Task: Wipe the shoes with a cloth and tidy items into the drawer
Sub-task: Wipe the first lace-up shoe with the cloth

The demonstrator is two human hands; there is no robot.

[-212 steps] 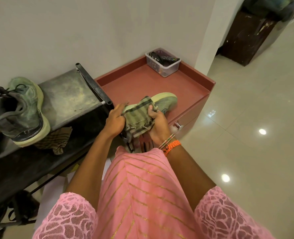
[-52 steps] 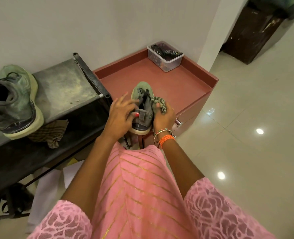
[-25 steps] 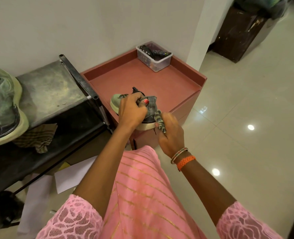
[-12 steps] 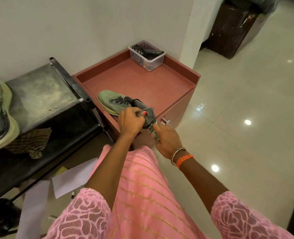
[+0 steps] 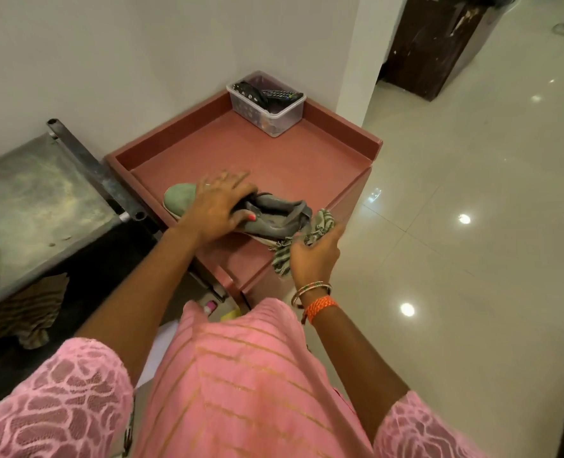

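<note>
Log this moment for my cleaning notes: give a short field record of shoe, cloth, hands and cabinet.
shoe: grey-green lace-up sneaker, lying on the cabinet top
cloth: striped green rag, at the sneaker's heel
left hand: rests on the sneaker, fingers spread
right hand: holds the rag
cabinet: red-brown rimmed cabinet
box: clear plastic tub in the far corner

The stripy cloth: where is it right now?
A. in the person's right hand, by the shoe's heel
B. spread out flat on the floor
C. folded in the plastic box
A: the right hand grips the stripy cloth beside the heel of the shoe on the red cabinet.
</note>
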